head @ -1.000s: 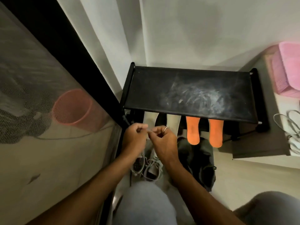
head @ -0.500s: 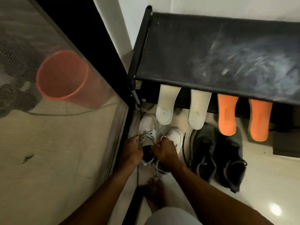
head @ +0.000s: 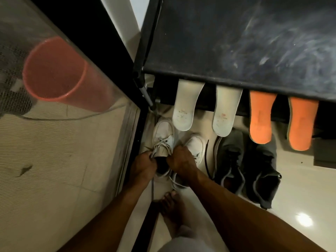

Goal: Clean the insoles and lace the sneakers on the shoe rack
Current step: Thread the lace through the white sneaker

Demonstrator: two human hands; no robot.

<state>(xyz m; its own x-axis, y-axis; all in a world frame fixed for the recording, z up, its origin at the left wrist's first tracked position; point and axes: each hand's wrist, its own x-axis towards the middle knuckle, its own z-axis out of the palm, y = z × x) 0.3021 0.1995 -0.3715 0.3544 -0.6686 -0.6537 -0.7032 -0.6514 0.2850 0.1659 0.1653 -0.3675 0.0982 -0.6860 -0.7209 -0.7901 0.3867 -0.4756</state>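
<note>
Through the head camera I look down on the black fabric-topped shoe rack (head: 218, 42), whose dusty upper shelf fills the top right. Just in front of the rack's left corner, on the pale floor, I see the white low-top sneaker (head: 163, 130), toe toward the rack. The left hand (head: 143, 166) has its fingers curled tight on the left edge of that sneaker's opening. The right hand (head: 181, 161) has its fingers clamped on the right edge. The loose white laces (head: 161, 145) bunch across the tongue just ahead of both hands. The second white sneaker (head: 196, 145) sits just beside it, partly under the right hand. Two white foam insoles (head: 185, 106) stick out from under the rack's front edge, and two orange insoles (head: 260, 117) poke out further right. A pair of dark grey sneakers (head: 231, 160) lies before the rack's middle, with a black lace (head: 206, 160) beside them. Left of the rack, behind a mesh screen (head: 54, 160), stands a red plastic bucket (head: 54, 70). A bare foot (head: 171, 206) rests on the floor nearest me.
</note>
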